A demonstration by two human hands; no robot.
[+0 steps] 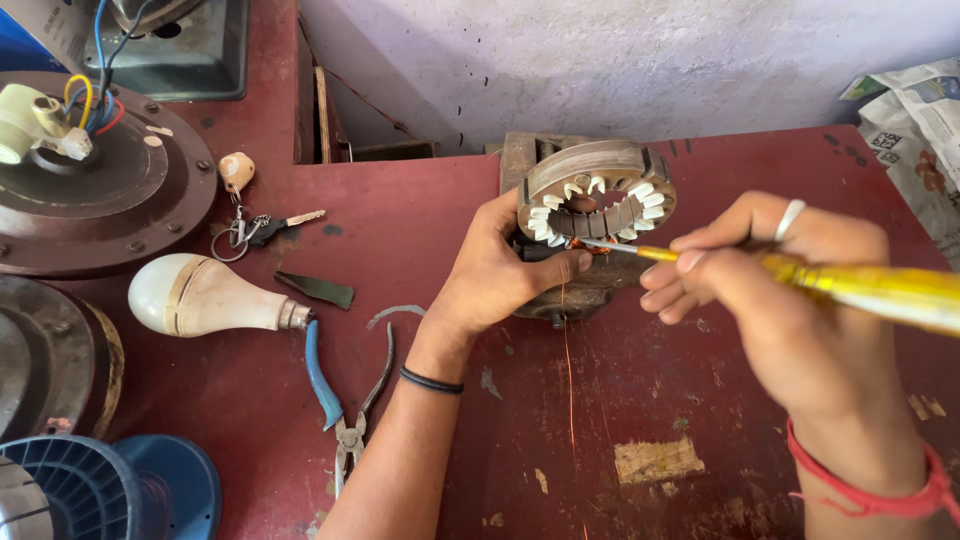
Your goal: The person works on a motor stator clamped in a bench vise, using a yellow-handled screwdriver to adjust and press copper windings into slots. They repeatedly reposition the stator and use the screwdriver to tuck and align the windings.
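Right hand (760, 290) gripping yellow screwdriver (870, 285), shaft lying sideways, tip pointing left into stator (597, 195), left hand (495, 270) clasping stator

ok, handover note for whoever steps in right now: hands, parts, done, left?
Left hand: grips the motor stator, holding it tilted on a wooden block at the back of the red table.
Right hand: holds a yellow-handled tool, tip at the stator's lower slots.
Copper wire runs from the stator toward the near edge.
Done: white slot insulators sit around the ring; some copper shows at the tool tip.
Left: most slots show no winding.
Pliers and bulb lie to the left, untouched.
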